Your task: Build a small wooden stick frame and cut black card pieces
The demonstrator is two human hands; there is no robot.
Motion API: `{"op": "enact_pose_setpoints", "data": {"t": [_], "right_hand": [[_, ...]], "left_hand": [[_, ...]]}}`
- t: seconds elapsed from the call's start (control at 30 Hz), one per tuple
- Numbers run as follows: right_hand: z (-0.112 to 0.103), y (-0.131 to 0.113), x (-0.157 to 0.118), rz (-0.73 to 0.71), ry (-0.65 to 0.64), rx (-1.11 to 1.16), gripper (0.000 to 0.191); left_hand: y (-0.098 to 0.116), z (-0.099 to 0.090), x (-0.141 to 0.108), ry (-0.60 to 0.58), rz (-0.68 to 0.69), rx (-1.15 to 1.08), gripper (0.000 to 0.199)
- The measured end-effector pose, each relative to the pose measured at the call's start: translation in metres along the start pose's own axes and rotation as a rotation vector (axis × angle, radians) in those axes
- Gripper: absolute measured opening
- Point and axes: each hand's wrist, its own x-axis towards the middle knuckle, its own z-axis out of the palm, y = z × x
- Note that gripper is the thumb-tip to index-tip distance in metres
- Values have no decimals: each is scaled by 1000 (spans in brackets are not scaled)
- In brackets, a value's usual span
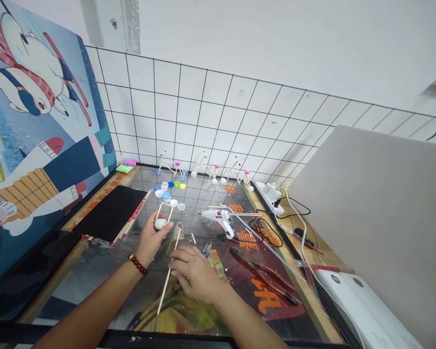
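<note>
My left hand pinches the frame and cap, left of the tabletop's middle. My right hand, fingers curled, touches the stick toward the near edge; its grip I cannot tell.

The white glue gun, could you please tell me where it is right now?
In the head view, the white glue gun lies beyond the right hand and slightly rightward, farther back than the pliers.
</note>
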Motion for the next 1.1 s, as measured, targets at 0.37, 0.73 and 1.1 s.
{"op": "enact_pose_setpoints", "data": {"t": [0.37,0.73,1.1], "right_hand": [[1,11,-4,174,62,25,24],[4,15,-6,178,115,88,24],[6,22,-7,130,147,61,23]], "left_hand": [[3,1,-2,6,-20,-12,63],[-1,0,-3,24,-50,-54,64],[8,2,-4,18,-65,-108,59]]}}
